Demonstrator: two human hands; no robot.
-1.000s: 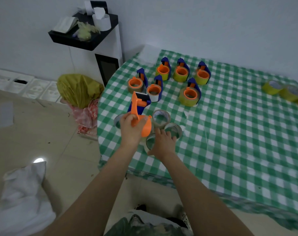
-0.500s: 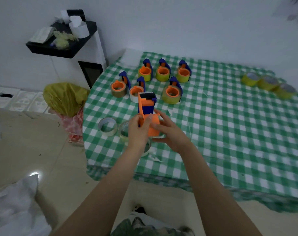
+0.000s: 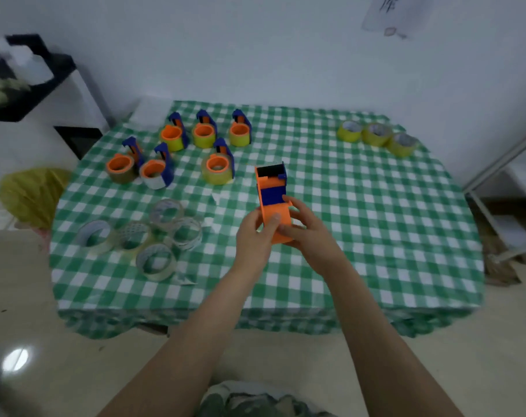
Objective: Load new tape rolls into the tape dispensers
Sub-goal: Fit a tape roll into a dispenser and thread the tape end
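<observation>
— Two hands on one item, we log: the left hand [image 3: 252, 236] and the right hand [image 3: 308, 233] both grip the orange-and-blue tape dispenser [image 3: 272, 203]. They hold it above the green checked tablecloth [image 3: 376, 221], near the table's centre.

— Grip detail?

— The left thumb lies across the orange body's near face. The right fingers curl round its 3 o'clock side. The black cutter end points to 12 o'clock, away from us. We cannot tell whether a roll sits inside, since the hands cover the lower part.

— Roll stock?

— We count five clear tape rolls [image 3: 156, 261] lying flat in a cluster at 9 o'clock from the hands, several of them touching. Three yellow tape rolls [image 3: 376, 133] sit in a touching row at 1 o'clock, near the far right edge.

— Loaded units?

— We count six, orange hubs facing up. A row of three yellow-taped dispensers [image 3: 204, 133] sits at 11 o'clock. A fourth yellow-taped dispenser [image 3: 218, 167] stands just nearer to us. At 10 o'clock a brown-taped dispenser [image 3: 122, 165] and a whitish-taped dispenser [image 3: 156, 173] sit just beside each other. All are well apart from the hands.

— Surroundings?

— A yellow bag [image 3: 30, 194] sits on the floor off the table's left edge, at 9 o'clock. A black shelf [image 3: 30, 85], blurred, stands by the wall at 10 o'clock. A paper sheet [image 3: 388, 13] hangs on the wall at 1 o'clock.
</observation>
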